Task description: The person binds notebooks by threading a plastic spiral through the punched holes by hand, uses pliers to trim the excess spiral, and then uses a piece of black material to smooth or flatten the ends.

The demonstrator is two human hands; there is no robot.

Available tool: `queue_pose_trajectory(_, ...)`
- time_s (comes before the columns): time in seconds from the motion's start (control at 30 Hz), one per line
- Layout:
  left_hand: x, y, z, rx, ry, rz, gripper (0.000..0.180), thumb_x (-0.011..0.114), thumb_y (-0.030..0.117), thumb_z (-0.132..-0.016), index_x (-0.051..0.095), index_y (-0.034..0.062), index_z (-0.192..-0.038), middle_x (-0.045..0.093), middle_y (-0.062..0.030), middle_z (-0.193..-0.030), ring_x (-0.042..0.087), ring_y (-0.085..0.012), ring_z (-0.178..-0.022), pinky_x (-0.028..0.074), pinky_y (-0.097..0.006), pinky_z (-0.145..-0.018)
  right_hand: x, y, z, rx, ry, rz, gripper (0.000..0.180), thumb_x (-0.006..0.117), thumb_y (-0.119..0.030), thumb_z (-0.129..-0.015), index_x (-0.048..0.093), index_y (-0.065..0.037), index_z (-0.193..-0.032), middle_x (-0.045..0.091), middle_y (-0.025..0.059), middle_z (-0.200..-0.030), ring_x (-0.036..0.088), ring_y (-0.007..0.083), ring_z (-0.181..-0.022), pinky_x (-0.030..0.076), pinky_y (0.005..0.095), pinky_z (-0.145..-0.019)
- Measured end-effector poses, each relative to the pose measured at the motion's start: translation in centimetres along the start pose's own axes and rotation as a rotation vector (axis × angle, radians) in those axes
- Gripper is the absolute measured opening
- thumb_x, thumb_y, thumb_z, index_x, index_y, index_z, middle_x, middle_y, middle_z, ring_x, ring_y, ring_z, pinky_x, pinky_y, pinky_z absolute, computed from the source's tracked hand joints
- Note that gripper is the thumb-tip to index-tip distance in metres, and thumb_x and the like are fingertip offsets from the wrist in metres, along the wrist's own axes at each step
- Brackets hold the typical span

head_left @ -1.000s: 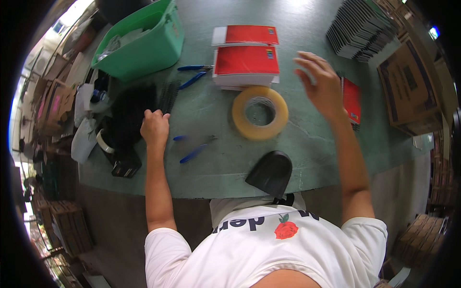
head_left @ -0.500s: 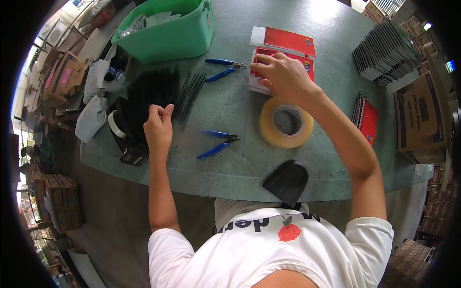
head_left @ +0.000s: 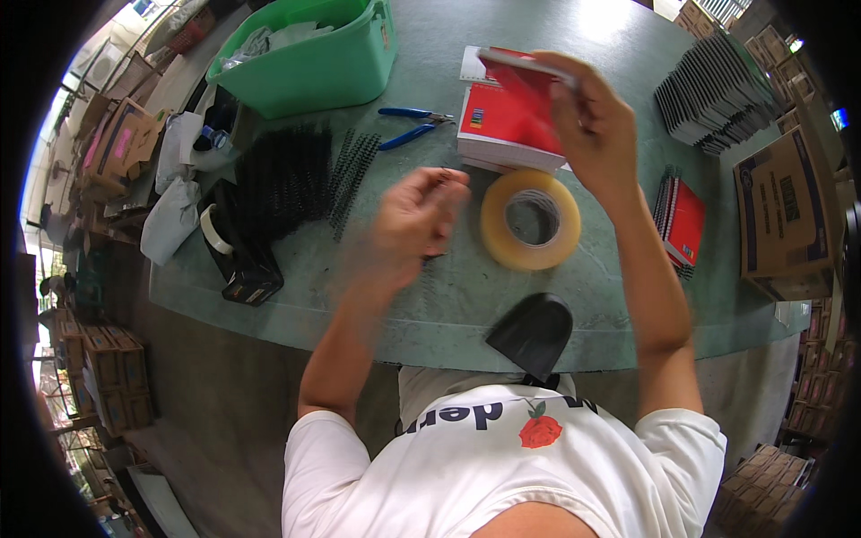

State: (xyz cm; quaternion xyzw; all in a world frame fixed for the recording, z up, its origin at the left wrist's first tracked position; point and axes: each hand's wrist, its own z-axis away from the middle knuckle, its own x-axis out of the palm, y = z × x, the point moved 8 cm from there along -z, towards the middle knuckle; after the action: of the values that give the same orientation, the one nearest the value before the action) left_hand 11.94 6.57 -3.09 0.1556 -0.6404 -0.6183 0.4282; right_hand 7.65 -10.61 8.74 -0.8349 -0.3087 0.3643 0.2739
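My right hand grips a thin red-covered notebook, raised and tilted above a stack of red notebooks. Closed and smeared by motion, my left hand hovers left of the clear tape roll; whatever its fingers hold cannot be made out. Beneath that hand, the nearer cutting pliers are mostly hidden. Blue-handled cutting pliers lie left of the stack. Black spiral coils are heaped on the left, with several loose coils beside them.
A green tub stands at the far left, a black tape dispenser nearer. Right are a pile of bound notebooks, red spiral notebooks and a cardboard box. A black flat piece lies at the near edge.
My left hand has moved right from the black coils, toward the tape roll. My right hand has lifted a red notebook off the stack and tilted it.
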Motion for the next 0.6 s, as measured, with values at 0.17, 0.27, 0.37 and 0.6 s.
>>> queue_pose_trajectory(0.17,1.7,-1.6,-1.9,0.124,0.016,-0.094,0.057,0.077,0.026,-0.075,0.052,0.0002,-0.12,0.046,0.0034,-0.08,0.042,-0.0028,-0.059,0.036,-0.016,-0.046,-2.9,0.2,3.0,0.059,-0.041,-0.226,0.032,0.05,0.001,-0.086,0.053,-0.006,-0.117,0.063,0.0137,-0.088,0.063,0.0182,-0.078,0.049,0.0306,-0.066)
queue_pose_trajectory(0.27,0.7,1.8,-0.8,0.253,0.084,-0.483,0.069,0.084,0.024,-0.065,0.053,0.0009,-0.122,0.044,0.0038,-0.08,0.04,-0.0029,-0.064,0.036,-0.016,-0.058,-2.9,0.1,3.8,0.095,-0.261,-0.056,0.033,0.055,0.0,-0.083,0.049,-0.005,-0.116,0.063,0.0171,-0.091,0.065,0.0249,-0.087,0.05,0.0339,-0.068)
queue_pose_trajectory(0.37,4.2,2.0,-0.3,0.316,-0.093,-0.882,0.055,0.082,0.023,-0.067,0.061,0.0031,-0.113,0.046,0.002,-0.081,0.043,-0.0048,-0.064,0.038,-0.021,-0.057,0.9,1.6,5.9,0.113,-0.502,0.095,0.032,0.058,-0.001,-0.078,0.049,-0.003,-0.109,0.064,0.017,-0.091,0.064,0.0291,-0.088,0.05,0.0369,-0.069)
queue_pose_trajectory(0.6,0.4,-1.4,0.0,0.065,0.095,-0.869,0.048,0.066,0.036,-0.084,0.058,-0.0008,-0.114,0.054,-0.0051,-0.066,0.051,-0.0121,-0.061,0.042,-0.03,-0.057,4.3,1.4,6.9,-0.099,-0.504,0.454,0.019,0.064,-0.005,-0.069,0.054,-0.003,-0.086,0.065,0.0117,-0.083,0.064,0.03,-0.08,0.05,0.0406,-0.066)
